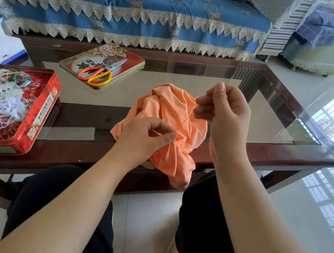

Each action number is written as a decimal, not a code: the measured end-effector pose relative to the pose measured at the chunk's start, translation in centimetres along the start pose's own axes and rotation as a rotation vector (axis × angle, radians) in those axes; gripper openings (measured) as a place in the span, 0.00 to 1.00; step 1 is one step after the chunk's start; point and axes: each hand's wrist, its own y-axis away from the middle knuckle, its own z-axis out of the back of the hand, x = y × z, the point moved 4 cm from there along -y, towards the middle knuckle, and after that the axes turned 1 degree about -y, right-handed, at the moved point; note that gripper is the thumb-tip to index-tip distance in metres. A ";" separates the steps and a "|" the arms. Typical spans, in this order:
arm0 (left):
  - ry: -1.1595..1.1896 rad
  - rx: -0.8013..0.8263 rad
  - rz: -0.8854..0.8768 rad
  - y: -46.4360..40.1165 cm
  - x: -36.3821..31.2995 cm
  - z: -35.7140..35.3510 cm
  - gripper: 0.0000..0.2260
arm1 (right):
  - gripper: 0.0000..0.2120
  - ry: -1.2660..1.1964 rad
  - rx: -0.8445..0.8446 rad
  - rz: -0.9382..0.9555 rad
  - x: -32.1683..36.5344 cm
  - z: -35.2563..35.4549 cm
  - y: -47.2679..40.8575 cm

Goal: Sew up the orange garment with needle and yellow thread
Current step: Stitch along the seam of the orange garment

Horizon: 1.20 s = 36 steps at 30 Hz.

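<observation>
The orange garment [165,113] lies crumpled on the near part of the glass table [273,112], a fold hanging over the front edge. My left hand [147,136] pinches a bunched fold of it between thumb and fingers. My right hand [223,109] is raised above the cloth and pinches the needle [226,83], whose tip pokes up past the thumb. A thin yellow thread [187,118] runs taut from the right fingers down to the fold beside my left thumb.
A red tin [41,115] full of tangled threads sits at the table's left. Its lid [132,60] lies further back with orange-handled scissors [96,74] on it. A blue-covered sofa [136,12] stands behind the table. My knees are under the front edge.
</observation>
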 end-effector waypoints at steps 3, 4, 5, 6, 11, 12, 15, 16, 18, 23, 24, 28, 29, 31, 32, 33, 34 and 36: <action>-0.003 0.022 0.030 0.0 0.3 0.0 0.01 | 0.13 -0.047 -0.041 -0.013 -0.6 0.2 0.1; 0.002 0.028 0.040 0.0 0.4 0.0 0.01 | 0.13 -0.063 -0.050 -0.020 -0.9 0.2 0.2; 0.005 0.033 0.049 0.0 0.5 0.0 0.01 | 0.13 -0.080 -0.058 -0.030 -1.0 0.3 0.2; 0.004 0.037 0.055 -0.1 0.5 0.0 0.01 | 0.13 -0.097 -0.067 -0.039 -1.2 0.4 0.2; -0.007 0.025 0.054 -0.2 0.6 0.1 0.03 | 0.13 -0.149 -0.115 -0.088 -1.7 1.1 0.0; -0.010 0.025 0.050 -0.2 0.7 0.2 0.03 | 0.13 -0.160 -0.109 -0.107 -1.8 1.0 0.0; 0.014 0.054 0.062 -0.3 0.9 0.0 0.03 | 0.12 -0.232 -0.086 -0.165 -1.9 1.3 -0.4; 0.018 0.064 0.072 -0.3 1.0 0.1 0.05 | 0.12 -0.255 -0.082 -0.177 -1.8 1.4 -0.6; 0.014 0.084 0.075 -0.3 1.0 0.2 0.06 | 0.11 -0.300 -0.073 -0.198 -1.9 1.8 -0.8; 0.089 0.133 0.040 -0.1 0.4 -0.2 0.06 | 0.11 -0.405 -0.031 -0.268 -2.4 2.0 -0.9; 0.078 0.121 0.013 -0.1 0.2 -0.3 0.07 | 0.11 -0.414 -0.014 -0.272 -2.4 1.8 -0.9; -0.075 0.040 -0.129 -0.3 -0.3 -0.3 0.03 | 0.11 -0.442 0.021 -0.251 -2.2 1.4 -0.9; -0.101 0.031 -0.153 -0.3 -0.3 -0.3 0.04 | 0.11 -0.453 0.021 -0.241 -2.1 1.4 -1.0; -0.119 0.012 -0.171 -0.4 0.0 -0.3 0.04 | 0.12 -0.479 0.018 -0.231 -2.1 1.5 -1.1; -0.123 -0.002 -0.176 -0.4 0.0 -0.3 0.04 | 0.12 -0.491 0.022 -0.229 -2.1 1.5 -1.1; -0.124 -0.017 -0.182 -0.5 0.2 -0.2 0.05 | 0.12 -0.501 0.030 -0.229 -2.1 1.4 -1.1; -0.120 -0.027 -0.182 -0.6 0.3 -0.2 0.07 | 0.12 -0.507 0.039 -0.228 -2.1 1.3 -1.1; -0.113 -0.021 -0.172 -0.8 0.4 -0.2 0.09 | 0.12 -0.514 0.052 -0.223 -2.2 1.1 -1.0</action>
